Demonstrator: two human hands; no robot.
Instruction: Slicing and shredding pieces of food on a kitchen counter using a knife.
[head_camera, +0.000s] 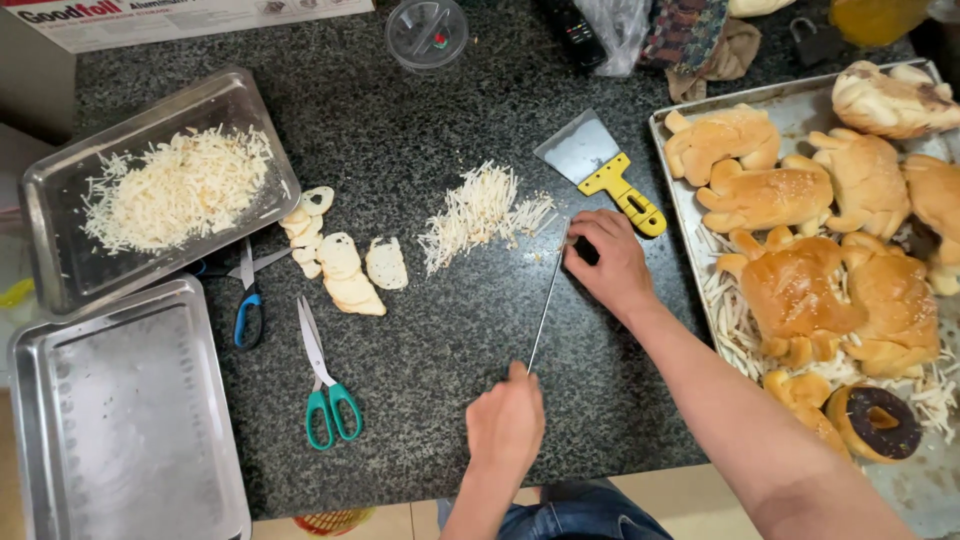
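Observation:
My right hand is closed around the dark handle of a long thin knife that lies across the dark speckled counter. My left hand touches the tip end of the blade, fingers closed on it. Just beyond the knife is a small pile of pale shreds. Left of that pile lie several sliced pieces of bread.
A metal tray of shreds and an empty metal tray sit at left. Blue-handled scissors and green-handled scissors lie near the slices. A yellow-handled scraper lies by a baking tray of bread loaves and a chocolate doughnut.

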